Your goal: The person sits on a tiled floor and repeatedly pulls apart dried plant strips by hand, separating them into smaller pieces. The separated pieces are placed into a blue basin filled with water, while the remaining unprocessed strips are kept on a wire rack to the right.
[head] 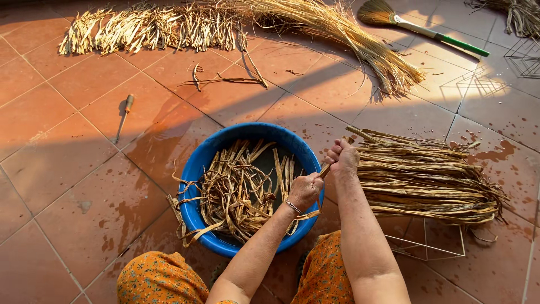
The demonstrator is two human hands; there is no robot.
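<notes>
The person sits on a terracotta tiled floor (67, 186), knees in orange patterned cloth at the bottom edge of the head view. The left hand (304, 190) is closed in a fist over the near-right rim of a blue basin (198, 163), a bracelet at the wrist; it grips the lower end of a dried fibre strip (325, 169). The right hand (342, 157) is likewise closed tight, just above and to the right of the left, clasping the same strip higher up — the strip runs taut between the two fists. The basin holds a tangle of soaked strips (236, 191), dark water showing beneath, with several strands trailing over its left rim onto wet tiles. Directly right of the hands lies a flat bundle of long strips (422, 180), resting partly on a white wire frame (430, 247). Well apart, along the top of the view, a row of short pale strips (146, 28) is spread on dry tiles, and a sheaf of straw-coloured grass (349, 39) fans out beside it. A broom with a green-tipped handle (427, 31) lies at the upper right. A small tool with a wooden handle (125, 115) lies alone left of the basin — untouched by either hand.
</notes>
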